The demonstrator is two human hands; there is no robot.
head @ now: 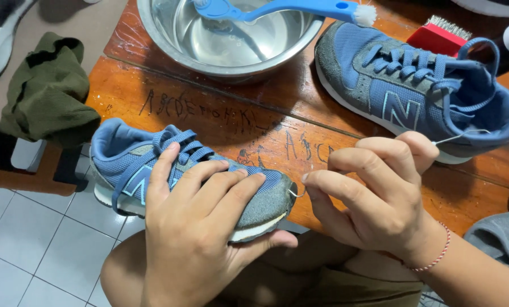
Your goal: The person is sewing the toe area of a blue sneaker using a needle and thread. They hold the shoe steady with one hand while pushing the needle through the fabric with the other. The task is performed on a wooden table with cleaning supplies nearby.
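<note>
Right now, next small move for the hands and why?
Probably draw the needle on through the toe. The left hand grips the shoe over the lap, the right hand pinches right at the toe tip, and thin thread trails away from that hand, not yet taut.

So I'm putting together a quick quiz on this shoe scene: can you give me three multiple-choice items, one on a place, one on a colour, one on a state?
1. Where does the blue brush lie?
A. across the metal bowl
B. on the tiled floor
C. inside a shoe

2. What colour is the cloth at the left?
A. red
B. olive green
C. white

3. How is the shoe at the left held?
A. hanging by its laces
B. lying untouched on the table
C. gripped by the left hand

Answers: 1 A, its handle spans the bowl's rim; 2 B, it is dull green; 3 C, the fingers wrap over its toe while the right hand pinches at the tip.
</note>
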